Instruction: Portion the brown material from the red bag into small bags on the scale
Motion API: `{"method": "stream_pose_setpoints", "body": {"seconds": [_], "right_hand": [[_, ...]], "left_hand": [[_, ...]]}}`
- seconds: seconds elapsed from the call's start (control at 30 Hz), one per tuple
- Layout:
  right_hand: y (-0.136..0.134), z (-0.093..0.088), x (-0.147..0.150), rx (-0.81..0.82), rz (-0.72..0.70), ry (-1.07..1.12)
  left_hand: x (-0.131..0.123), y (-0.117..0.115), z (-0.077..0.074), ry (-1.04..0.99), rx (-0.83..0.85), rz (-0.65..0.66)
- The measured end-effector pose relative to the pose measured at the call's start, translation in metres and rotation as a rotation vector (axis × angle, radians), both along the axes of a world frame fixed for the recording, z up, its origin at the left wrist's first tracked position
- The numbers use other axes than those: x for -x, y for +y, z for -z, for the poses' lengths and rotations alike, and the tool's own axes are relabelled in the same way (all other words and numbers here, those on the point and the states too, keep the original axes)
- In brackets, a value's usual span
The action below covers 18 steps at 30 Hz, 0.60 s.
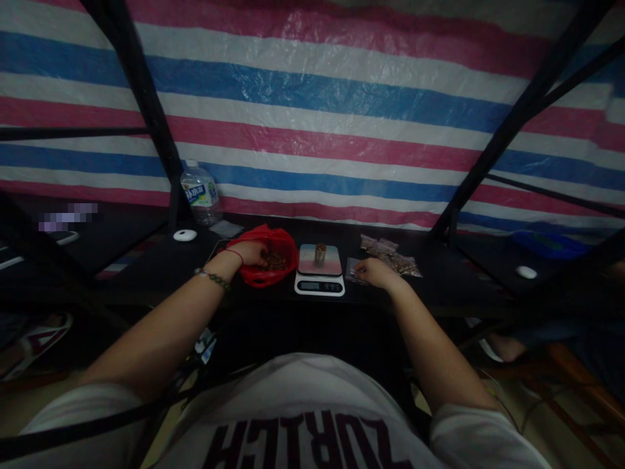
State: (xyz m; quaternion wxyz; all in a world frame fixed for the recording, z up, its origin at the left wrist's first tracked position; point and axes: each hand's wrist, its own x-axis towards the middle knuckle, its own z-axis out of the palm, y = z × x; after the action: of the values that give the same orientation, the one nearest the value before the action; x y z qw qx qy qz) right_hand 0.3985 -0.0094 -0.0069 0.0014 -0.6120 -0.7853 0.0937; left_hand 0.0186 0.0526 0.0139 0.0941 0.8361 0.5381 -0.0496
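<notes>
You wear a white T-shirt (pixel 312 391) with short sleeves; dark maroon block letters (pixel 303 444) run across its chest, upside down from your view; a dark strap (pixel 97 426) crosses the shirt's left side; a beaded bracelet (pixel 213 279) circles your left wrist; a thin red cord (pixel 236 254) sits nearer the left hand (pixel 254 251).

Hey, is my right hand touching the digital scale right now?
Apart. The head view shows the right hand at a small clear bag, and that bag lies between its fingertips and the digital scale.
</notes>
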Motion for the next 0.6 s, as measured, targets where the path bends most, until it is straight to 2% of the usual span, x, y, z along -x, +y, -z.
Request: {"method": "stream_pose_setpoints", "body": {"seconds": [0.1,0.33,0.6], "right_hand": [[0.000,0.000,0.000,-0.001,-0.007,0.008],[-0.002,-0.002,0.001,0.021,0.004,0.016],[-0.001,-0.001,-0.001,0.027,-0.036,0.046]], "left_hand": [[-0.002,0.001,0.003,0.042,0.009,-0.012],[-0.007,0.000,0.006,0.058,-0.096,-0.036],[-0.001,-0.013,0.001,0.064,-0.201,-0.038]]}}
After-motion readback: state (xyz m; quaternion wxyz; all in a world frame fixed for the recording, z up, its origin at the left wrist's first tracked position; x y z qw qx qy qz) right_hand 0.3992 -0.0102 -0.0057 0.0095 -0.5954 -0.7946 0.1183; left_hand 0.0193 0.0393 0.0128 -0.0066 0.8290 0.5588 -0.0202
